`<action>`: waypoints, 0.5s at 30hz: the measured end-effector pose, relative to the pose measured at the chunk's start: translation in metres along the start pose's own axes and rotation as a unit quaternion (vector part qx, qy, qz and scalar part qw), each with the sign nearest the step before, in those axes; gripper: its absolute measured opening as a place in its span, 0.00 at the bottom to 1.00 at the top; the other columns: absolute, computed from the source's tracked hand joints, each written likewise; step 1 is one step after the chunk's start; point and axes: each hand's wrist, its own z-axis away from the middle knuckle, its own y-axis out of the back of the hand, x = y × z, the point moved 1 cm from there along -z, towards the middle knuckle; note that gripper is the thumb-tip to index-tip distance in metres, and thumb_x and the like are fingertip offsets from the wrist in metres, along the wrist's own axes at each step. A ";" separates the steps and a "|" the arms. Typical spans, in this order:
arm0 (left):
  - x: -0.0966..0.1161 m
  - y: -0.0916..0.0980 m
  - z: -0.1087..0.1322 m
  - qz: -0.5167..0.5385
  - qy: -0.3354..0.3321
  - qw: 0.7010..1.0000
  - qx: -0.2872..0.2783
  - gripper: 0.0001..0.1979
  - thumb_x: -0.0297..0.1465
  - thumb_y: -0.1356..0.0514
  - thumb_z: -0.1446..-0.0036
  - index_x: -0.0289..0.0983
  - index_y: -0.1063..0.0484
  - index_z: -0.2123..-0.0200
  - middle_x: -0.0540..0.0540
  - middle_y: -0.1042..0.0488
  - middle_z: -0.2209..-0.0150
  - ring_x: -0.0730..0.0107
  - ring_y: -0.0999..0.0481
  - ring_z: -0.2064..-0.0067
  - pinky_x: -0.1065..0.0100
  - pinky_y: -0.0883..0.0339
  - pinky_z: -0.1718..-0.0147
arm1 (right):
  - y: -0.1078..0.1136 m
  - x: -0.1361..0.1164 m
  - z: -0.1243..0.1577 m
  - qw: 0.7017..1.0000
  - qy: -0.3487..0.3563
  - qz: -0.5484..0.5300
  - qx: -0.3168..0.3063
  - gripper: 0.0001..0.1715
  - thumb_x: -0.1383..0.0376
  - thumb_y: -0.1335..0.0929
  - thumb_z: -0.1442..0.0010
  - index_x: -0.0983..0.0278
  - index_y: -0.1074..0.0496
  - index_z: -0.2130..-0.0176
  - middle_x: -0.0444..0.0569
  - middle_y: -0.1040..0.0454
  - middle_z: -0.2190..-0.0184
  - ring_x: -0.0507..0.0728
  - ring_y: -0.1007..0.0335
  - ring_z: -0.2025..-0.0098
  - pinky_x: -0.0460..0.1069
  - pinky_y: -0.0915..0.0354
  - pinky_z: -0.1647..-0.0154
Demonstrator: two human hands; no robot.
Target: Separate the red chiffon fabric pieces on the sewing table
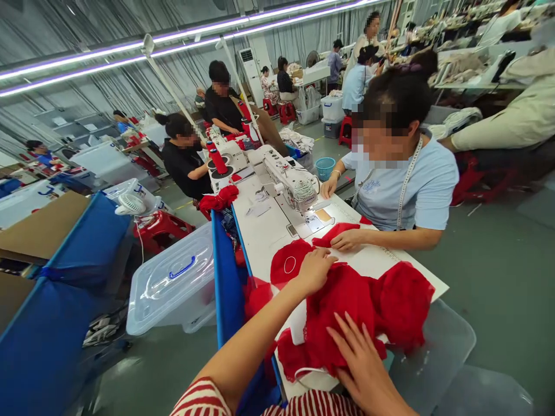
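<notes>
A: In the lower middle of the frame, what are the two hands doing?

B: Both lie on a heap of red fabric (347,300) spread across the near end of the white table (264,231). The left hand (314,270) reaches in from a bare forearm, fingers curled loosely down onto the cloth; whether it pinches a fold, I cannot tell. Just left of it there is a round red piece (288,261) with a small white ring on it

A: And the right hand?

B: The right hand (359,361) sits at the bottom of the frame, fingers spread wide and flat, pressing on the near edge of the red fabric and gripping nothing

A: Who is across from them?

B: At the right of the table a person in a light blue shirt (407,190) sits with a tape measure round the neck. That person's hand (347,240) rests on a smaller red piece just above the heap, near the left hand but apart from it

A: What else is on the table?

B: A white sewing machine (292,182) stands in the centre of the frame. At lower left, beside a blue cloth bin (228,289), a clear plastic box (173,283) with a blue handle stands on the floor
</notes>
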 end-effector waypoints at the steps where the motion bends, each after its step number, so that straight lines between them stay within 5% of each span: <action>1: -0.001 -0.006 0.011 -0.005 0.004 1.000 0.004 0.25 0.15 0.52 0.47 0.32 0.29 0.48 0.32 0.32 0.45 0.50 0.31 0.45 0.48 0.36 0.47 | -0.005 0.001 0.003 0.999 0.000 -0.011 -0.038 0.31 0.68 0.36 0.43 0.59 0.35 0.40 0.55 0.34 0.40 0.66 0.37 0.40 0.63 0.35 0.45; 3: 0.001 -0.020 0.036 -0.007 -0.009 1.000 0.014 0.21 0.22 0.51 0.41 0.35 0.31 0.45 0.37 0.30 0.46 0.55 0.29 0.47 0.53 0.33 0.48 | 0.000 0.014 0.010 0.995 -0.059 -0.071 -0.033 0.26 0.62 0.33 0.41 0.57 0.32 0.43 0.53 0.32 0.41 0.64 0.35 0.41 0.62 0.38 0.42; 5: 0.005 -0.035 0.061 -0.028 -0.020 0.999 0.040 0.18 0.29 0.45 0.40 0.38 0.30 0.47 0.39 0.30 0.46 0.54 0.30 0.46 0.50 0.34 0.47 | 0.017 0.042 0.017 0.958 -0.236 -0.139 0.087 0.21 0.55 0.33 0.41 0.58 0.28 0.50 0.53 0.28 0.45 0.63 0.31 0.44 0.60 0.37 0.42; 6: 0.007 -0.041 0.072 -0.034 -0.017 0.998 0.056 0.18 0.30 0.43 0.41 0.39 0.30 0.48 0.38 0.31 0.46 0.53 0.31 0.46 0.49 0.35 0.47 | 0.026 0.060 0.020 0.906 -0.353 -0.164 0.167 0.23 0.52 0.32 0.43 0.60 0.27 0.52 0.55 0.27 0.46 0.63 0.31 0.45 0.59 0.36 0.42; 8: 0.010 -0.052 0.089 -0.032 -0.007 0.996 0.085 0.18 0.32 0.42 0.42 0.39 0.30 0.48 0.38 0.31 0.46 0.52 0.31 0.46 0.47 0.35 0.46 | 0.035 0.096 0.024 0.741 -0.577 -0.190 0.287 0.43 0.45 0.28 0.56 0.66 0.33 0.47 0.62 0.33 0.42 0.68 0.34 0.43 0.60 0.35 0.44; 10: 0.012 -0.059 0.100 -0.023 -0.002 0.994 0.104 0.18 0.32 0.42 0.42 0.40 0.31 0.47 0.38 0.32 0.46 0.52 0.32 0.45 0.45 0.35 0.46 | 0.032 0.124 0.022 0.667 -0.648 -0.216 0.297 0.56 0.43 0.27 0.64 0.73 0.36 0.45 0.71 0.34 0.43 0.73 0.35 0.43 0.62 0.32 0.48; 15: 0.006 -0.068 0.113 0.006 0.030 0.990 0.137 0.21 0.30 0.42 0.43 0.41 0.35 0.45 0.38 0.35 0.44 0.51 0.34 0.43 0.41 0.38 0.44 | 0.006 0.150 0.021 0.643 -0.661 -0.295 0.250 0.36 0.47 0.27 0.71 0.65 0.27 0.64 0.56 0.20 0.69 0.71 0.23 0.57 0.57 0.24 0.62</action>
